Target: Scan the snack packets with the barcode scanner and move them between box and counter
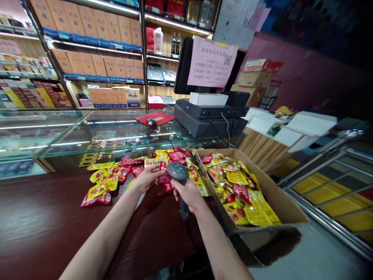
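My right hand (189, 193) is wrapped round the handle of a dark grey barcode scanner (177, 171), with a blue light showing on its head. Just left of the scanner head, my left hand (147, 178) grips a red snack packet (164, 175) by its side. The scanner head partly covers that packet. Red and yellow snack packets (100, 188) lie in a loose heap on the dark wooden counter around and beyond my hands. To the right of my right hand, an open cardboard box (279, 186) holds many more yellow, red and gold packets (237, 177).
Behind the heap stands a glass display counter (64, 142) with a mouse (152, 122) on a red mat. A monitor (183, 66) bearing a paper notice sits on a black cash drawer (210, 122). Metal railing (323, 167) runs along the right. Shelves of boxes line the back wall.
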`<action>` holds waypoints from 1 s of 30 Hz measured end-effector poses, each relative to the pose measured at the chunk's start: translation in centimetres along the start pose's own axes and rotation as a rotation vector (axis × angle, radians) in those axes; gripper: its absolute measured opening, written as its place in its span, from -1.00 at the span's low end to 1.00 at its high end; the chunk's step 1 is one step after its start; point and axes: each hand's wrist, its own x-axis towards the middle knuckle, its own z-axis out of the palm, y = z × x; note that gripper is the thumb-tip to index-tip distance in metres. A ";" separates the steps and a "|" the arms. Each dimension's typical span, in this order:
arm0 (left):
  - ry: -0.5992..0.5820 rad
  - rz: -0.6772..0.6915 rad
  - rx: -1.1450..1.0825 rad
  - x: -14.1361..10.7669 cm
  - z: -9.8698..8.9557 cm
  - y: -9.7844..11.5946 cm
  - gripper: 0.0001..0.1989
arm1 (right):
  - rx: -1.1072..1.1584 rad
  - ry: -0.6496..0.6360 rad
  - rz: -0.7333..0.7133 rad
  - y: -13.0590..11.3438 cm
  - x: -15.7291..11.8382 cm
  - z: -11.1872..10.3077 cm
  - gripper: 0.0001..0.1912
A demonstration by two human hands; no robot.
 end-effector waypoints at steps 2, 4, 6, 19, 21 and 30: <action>-0.036 0.012 0.006 -0.1 0.1 0.1 -0.60 | 0.023 0.008 0.008 0.0 0.1 0.1 -0.82; -0.069 0.023 0.010 -0.1 0.1 0.1 -0.56 | 0.037 0.020 0.015 0.0 0.1 0.1 -0.83; -0.079 0.025 0.011 -0.1 0.1 0.1 -0.53 | 0.046 0.024 0.014 0.0 0.1 0.2 -0.83; -0.039 -0.056 -0.032 -0.3 0.6 0.2 -0.64 | 0.088 0.150 -0.085 0.3 1.0 -1.2 -0.79; -0.054 -0.078 -0.060 -0.8 1.3 0.5 -0.68 | 0.199 0.121 -0.008 0.0 1.0 -1.5 -0.78; -0.302 -0.284 -0.189 -1.0 6.3 5.4 -0.46 | 0.439 0.146 0.113 -4.6 0.3 -6.1 -0.79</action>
